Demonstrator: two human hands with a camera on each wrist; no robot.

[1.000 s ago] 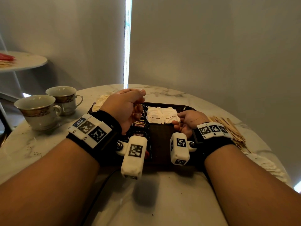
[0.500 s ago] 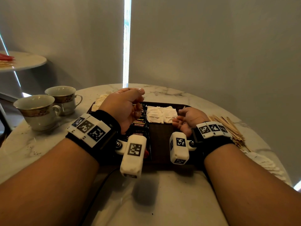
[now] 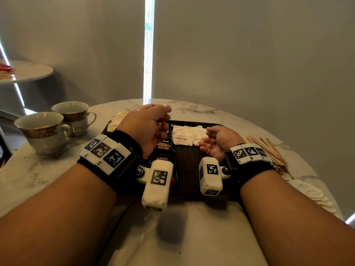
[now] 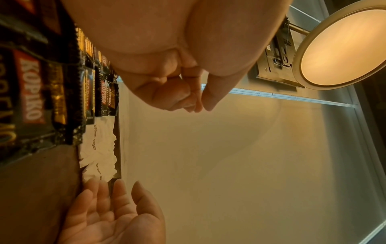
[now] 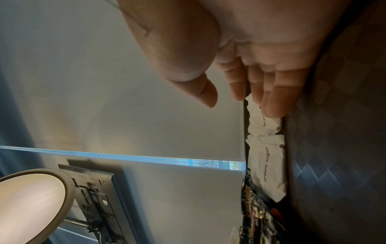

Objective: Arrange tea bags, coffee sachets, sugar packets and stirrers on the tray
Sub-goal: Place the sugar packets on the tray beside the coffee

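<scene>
A dark tray (image 3: 188, 169) lies in front of me on the marble table. A column of black Kopiko coffee sachets (image 3: 163, 148) (image 4: 31, 92) fills its left-middle part. White brown sugar packets (image 3: 184, 135) (image 5: 265, 161) lie at its far edge. My left hand (image 3: 163, 121) (image 4: 188, 99) hovers over the sachets with fingers curled into the palm, holding nothing. My right hand (image 3: 213, 143) (image 5: 240, 92) rests on its edge on the tray, fingers straight, fingertips touching the right-hand sugar packet. Wooden stirrers (image 3: 269, 150) lie on the table right of the tray.
Two gold-banded teacups (image 3: 44, 129) (image 3: 75, 114) stand at the left. Cream paper packets (image 3: 119, 120) lie by the tray's far left corner, and a white pile (image 3: 311, 191) sits at the table's right edge. A small side table (image 3: 25, 72) is behind at the left.
My right hand has uncurled its fingers and now lies open against the sugar packets. The left hand has hardly moved.
</scene>
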